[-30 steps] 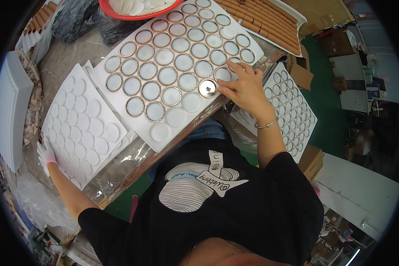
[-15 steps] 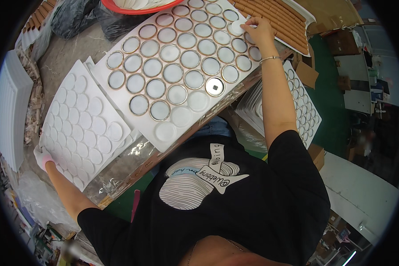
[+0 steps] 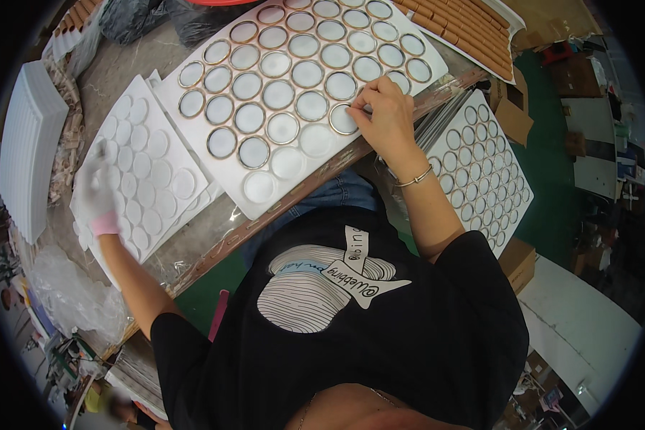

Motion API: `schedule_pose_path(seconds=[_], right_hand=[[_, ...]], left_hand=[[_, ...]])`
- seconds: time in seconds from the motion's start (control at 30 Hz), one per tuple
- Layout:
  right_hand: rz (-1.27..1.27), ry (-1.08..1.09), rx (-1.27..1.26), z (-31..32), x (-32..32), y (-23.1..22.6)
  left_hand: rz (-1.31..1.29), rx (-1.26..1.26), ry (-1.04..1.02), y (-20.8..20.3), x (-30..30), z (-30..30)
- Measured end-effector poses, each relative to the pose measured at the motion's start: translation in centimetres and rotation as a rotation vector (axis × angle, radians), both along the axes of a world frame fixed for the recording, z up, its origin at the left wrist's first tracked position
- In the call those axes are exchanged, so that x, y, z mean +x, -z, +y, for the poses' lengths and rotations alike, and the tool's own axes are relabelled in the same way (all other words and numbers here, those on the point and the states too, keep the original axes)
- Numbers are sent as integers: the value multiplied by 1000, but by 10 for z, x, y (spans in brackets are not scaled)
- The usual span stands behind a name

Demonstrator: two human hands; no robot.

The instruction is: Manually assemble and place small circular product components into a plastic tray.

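A white tray (image 3: 186, 159) holds rows of round metal-rimmed rings with pale centres, along with several bare round recesses near its front corner. My right hand (image 3: 385, 115) is bare and wears a bracelet. Its fingers are pinched together at the right edge of one metal-rimmed ring (image 3: 340, 122); whatever lies between the fingertips is hidden. To the left, my left hand (image 3: 97, 193), in a white glove with a pink cuff, hovers over or touches a white sheet (image 3: 193, 168) of round white discs (image 3: 141, 165). Motion smears its fingers.
A stack of white foam sheets (image 3: 32, 143) stands at far left. Brown tubes (image 3: 451, 32) fill a tray at the back right. Below the table edge at right is a stack of ring-filled trays (image 3: 519, 215). Black plastic bags (image 3: 132, 18) and a red bowl's rim (image 3: 215, 1) sit behind.
My right hand has come from the far right of the tray, where it held a white disc, down to a nearer ring. A dark square mark there no longer shows. My left hand moved inward.
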State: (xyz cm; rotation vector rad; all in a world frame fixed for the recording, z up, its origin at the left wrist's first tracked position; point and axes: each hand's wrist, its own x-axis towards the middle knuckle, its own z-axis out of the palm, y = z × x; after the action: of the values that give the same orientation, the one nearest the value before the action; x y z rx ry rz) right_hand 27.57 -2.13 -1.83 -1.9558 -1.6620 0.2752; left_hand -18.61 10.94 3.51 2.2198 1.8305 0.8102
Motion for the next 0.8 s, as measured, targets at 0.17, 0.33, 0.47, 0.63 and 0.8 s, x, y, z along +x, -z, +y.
schedule_pose_path(seconds=[0.17, 0.33, 0.47, 0.63, 0.8], right_hand=[[-223, -31, 153, -12, -5, -7], [-240, -126, 157, -21, -8, -7], [-375, -79, 39, -28, -6, -21], [-312, -325, -35, -24, -20, -38], [-52, -284, 117, 55, -6, -50]], left_hand=[[-91, -9, 899, 4, 190, -72], [271, 75, 952, 34, 245, -87], [303, 88, 937, 40, 252, -81], [20, -25, 978, 38, 231, -64], [-302, -26, 284, 25, 97, -7]])
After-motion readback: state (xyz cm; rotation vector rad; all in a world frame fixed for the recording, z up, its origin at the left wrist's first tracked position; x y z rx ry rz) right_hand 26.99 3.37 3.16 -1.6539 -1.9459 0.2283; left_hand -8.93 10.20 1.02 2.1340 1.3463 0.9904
